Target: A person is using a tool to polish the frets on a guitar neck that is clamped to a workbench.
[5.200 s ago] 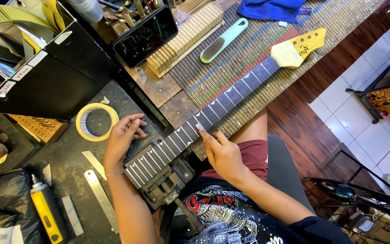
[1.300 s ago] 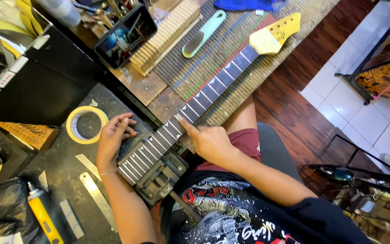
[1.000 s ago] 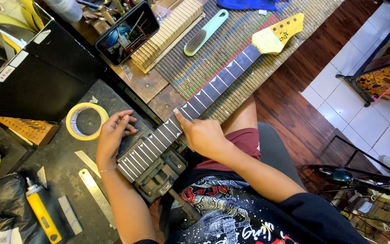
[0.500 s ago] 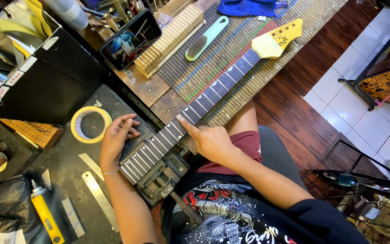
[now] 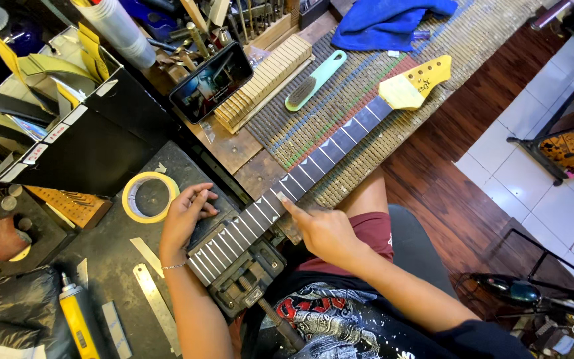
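A guitar neck (image 5: 300, 176) with a dark fretboard and a yellow headstock (image 5: 414, 84) lies diagonally across the bench, its heel clamped in a black vise (image 5: 244, 276). My left hand (image 5: 184, 216) rests flat beside the heel end, fingers touching the neck's far edge. My right hand (image 5: 323, 233) sits at the neck's near edge, its index finger pressed on the fretboard around the middle frets. Neither hand holds a tool.
A roll of yellow tape (image 5: 149, 197) lies left of my left hand. Steel rulers (image 5: 157, 306) and a yellow tube (image 5: 78, 322) lie at the lower left. A phone (image 5: 212, 80), a slotted wooden block (image 5: 264, 80), a green brush (image 5: 315, 80) and a blue cloth (image 5: 386, 20) sit behind the neck.
My right index finger has shifted slightly along the fretboard. My left hand stays by the heel. The view has tilted a little.
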